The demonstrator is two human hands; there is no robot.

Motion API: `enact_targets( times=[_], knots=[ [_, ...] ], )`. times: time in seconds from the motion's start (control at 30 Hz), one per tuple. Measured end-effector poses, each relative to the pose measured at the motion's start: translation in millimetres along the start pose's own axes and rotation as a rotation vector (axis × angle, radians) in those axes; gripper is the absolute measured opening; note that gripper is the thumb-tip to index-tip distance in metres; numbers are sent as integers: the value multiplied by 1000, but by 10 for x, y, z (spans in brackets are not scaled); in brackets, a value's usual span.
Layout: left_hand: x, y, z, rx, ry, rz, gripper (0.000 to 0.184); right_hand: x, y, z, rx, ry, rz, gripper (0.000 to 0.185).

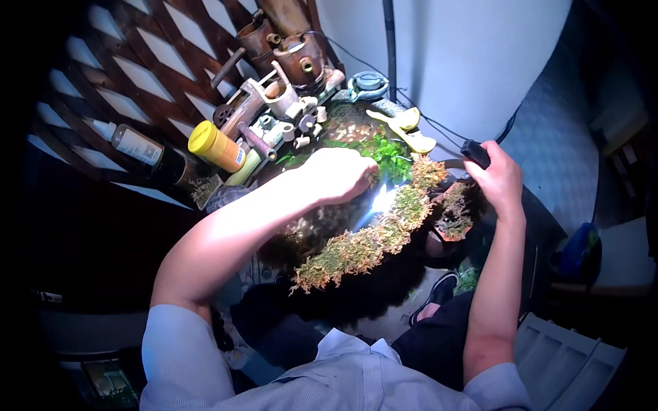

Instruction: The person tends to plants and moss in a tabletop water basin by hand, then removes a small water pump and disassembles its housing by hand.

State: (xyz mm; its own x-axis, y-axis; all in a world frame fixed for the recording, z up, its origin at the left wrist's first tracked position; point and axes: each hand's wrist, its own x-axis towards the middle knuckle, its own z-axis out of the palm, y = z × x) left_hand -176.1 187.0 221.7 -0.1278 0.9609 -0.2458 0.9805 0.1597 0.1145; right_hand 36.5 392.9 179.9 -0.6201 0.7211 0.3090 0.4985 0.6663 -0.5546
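My left hand (340,176) is over the water of a round basin, bleached by bright light, with its fingers curled together. Whatever it may hold is hidden. Beside its fingertips grow bright green leafy plants (388,156). My right hand (499,177) grips a black-handled tool (475,154) at the basin's right side; a flat greyish part runs left from the handle, and its kind is unclear. A thick band of green and orange-brown moss (367,250) covers the near rim. Another mossy clump (454,211) sits just below my right hand.
A yellow-lidded jar (217,146) and a labelled bottle (137,144) stand at left. Bamboo pieces and small pipes (277,99), brown pots (300,60), a blue-green object (368,85) and yellow pieces (404,127) line the far side. A wooden lattice (137,65) rises behind; cables cross the wall.
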Motion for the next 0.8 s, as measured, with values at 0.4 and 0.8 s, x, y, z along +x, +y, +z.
enact_targets(
  times=[0.4,0.8],
  knots=[
    [714,8,533,220,-47,30,31,13,134,-95,26,28,-1,27],
    [912,-185,814,211,97,42,18,3,98,-69,26,0,16,28]
  ],
)
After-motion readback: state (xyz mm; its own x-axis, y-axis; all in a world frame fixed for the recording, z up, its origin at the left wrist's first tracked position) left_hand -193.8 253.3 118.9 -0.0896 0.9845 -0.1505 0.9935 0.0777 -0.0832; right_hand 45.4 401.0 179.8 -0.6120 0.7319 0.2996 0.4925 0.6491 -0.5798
